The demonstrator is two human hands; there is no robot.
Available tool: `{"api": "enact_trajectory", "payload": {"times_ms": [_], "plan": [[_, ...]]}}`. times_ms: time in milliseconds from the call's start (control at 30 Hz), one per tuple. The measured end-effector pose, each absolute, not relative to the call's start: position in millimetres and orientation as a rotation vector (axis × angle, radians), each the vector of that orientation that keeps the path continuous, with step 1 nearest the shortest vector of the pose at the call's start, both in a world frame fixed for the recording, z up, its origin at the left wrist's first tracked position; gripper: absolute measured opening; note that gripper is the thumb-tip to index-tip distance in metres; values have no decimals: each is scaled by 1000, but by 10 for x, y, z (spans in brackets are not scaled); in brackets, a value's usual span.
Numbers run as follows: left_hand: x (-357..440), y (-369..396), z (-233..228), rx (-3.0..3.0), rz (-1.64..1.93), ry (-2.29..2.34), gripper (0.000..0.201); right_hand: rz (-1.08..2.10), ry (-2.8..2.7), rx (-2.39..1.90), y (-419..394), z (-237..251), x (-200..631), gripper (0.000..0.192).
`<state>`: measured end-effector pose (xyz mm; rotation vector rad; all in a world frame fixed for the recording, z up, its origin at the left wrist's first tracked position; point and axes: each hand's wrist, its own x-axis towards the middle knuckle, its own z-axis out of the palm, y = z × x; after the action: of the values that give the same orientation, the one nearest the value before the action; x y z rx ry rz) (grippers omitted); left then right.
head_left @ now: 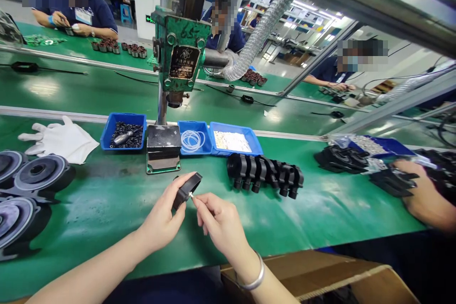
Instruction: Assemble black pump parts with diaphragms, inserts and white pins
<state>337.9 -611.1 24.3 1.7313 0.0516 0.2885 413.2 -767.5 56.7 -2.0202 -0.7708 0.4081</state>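
My left hand is closed around a black plastic housing, holding it tilted above the green table. Pinched between thumb and finger of my right hand is a small white part, its tip at the side of the housing. Whether the tip sits inside an opening I cannot tell. Right of my hands, a row of similar black housings lies on the table. Behind them stands a blue tray of small white parts. Next to it, another blue tray holds a coil of clear tubing.
A green press rises over its metal block ahead. Left of it are a blue bin of black pieces, a white glove and round black assemblies. A co-worker's arm reaches in at right; a cardboard box stands below.
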Motion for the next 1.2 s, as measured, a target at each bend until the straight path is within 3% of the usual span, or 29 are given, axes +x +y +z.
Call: {"api": "enact_trajectory", "payload": {"times_ms": [767, 1000, 1200], "plan": [[3389, -6029, 168, 1971, 346, -104, 74, 298, -827, -1960, -7540, 404, 4125, 29], [3416, -6039, 164, 1936, 293, -91, 74, 275, -871, -1964, -7533, 347, 4133, 28], [3422, -6046, 174, 1953, 448, -36, 68, 360, -889, -1963, -7498, 484, 4211, 25]]}}
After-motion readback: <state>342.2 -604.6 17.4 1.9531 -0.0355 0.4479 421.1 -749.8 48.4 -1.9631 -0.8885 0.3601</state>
